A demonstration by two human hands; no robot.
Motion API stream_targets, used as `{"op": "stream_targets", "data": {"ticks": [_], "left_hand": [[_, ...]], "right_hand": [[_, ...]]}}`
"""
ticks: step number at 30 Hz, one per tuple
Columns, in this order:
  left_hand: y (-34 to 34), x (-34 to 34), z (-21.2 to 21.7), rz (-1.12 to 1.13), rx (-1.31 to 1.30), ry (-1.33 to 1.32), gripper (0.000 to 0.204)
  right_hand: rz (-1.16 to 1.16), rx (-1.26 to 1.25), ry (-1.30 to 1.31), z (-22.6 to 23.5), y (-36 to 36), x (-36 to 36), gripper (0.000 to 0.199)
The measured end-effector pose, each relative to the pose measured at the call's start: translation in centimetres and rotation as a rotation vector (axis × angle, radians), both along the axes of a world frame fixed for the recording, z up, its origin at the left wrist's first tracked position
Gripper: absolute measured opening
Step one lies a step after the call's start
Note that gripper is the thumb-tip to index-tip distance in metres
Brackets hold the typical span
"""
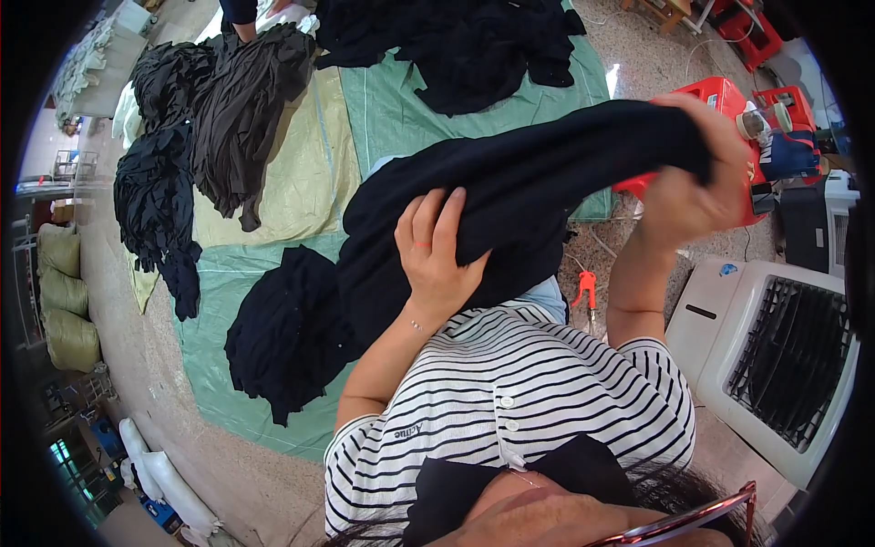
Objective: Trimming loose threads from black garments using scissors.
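A dark navy knit garment (510, 173) lies across my lap, one long part stretched out to the right. My left hand (437, 246) rests flat on its near side, fingers spread. At the garment's right end, my right hand (688, 191) grips the cloth and is smeared by motion; its exact finger positions are unclear. A crumpled pile of navy garments (287, 328) sits on the sheet to the left of my lap.
Dark garment heaps (251, 109) lie on green and yellow sheets (228, 283); more navy clothes (456, 41) are at the back. To the right stand a red stool (706, 91) and a white air cooler (720, 310); a red air gun (586, 287) is near my lap. Another person's arm (244, 23) shows far left.
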State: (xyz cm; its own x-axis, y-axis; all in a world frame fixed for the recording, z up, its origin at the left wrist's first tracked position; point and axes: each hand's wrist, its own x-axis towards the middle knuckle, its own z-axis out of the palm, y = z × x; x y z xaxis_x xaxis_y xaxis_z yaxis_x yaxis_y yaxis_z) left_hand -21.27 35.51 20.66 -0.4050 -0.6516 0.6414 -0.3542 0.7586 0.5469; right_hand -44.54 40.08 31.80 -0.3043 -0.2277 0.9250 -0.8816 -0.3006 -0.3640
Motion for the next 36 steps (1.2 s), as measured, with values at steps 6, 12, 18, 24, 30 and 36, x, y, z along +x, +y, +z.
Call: {"op": "stream_targets", "data": {"ticks": [6, 12, 18, 24, 30, 36], "left_hand": [[-3.4, 1.1, 5.7, -0.594, 0.691, 0.151, 0.033], [-4.9, -1.3, 5.2, -0.692, 1.212, 0.235, 0.031], [-7.1, -0.5, -1.3, -0.441, 1.593, 0.452, 0.019], [-6.9, 0.8, -2.5, -0.261, 1.689, 0.667, 0.025], [-5.5, -0.3, -1.3, -0.319, 1.922, 0.856, 0.022], [-5.4, -0.8, 0.8, -0.283, 1.324, 0.707, 0.014]], "right_hand": [[0.064, -0.313, -0.171, 5.3, -0.5, -1.9, 0.041], [0.079, 0.214, -0.154, 0.0, -6.3, -1.0, 0.029], [0.334, 0.584, -0.414, -10.4, -6.7, 0.5, 0.026], [0.659, 0.946, -0.347, -16.0, -3.0, 2.8, 0.022], [0.734, 1.062, -0.325, -13.6, -2.4, 4.4, 0.023], [0.426, 0.78, -0.061, -9.2, -0.5, 7.2, 0.02]]}}
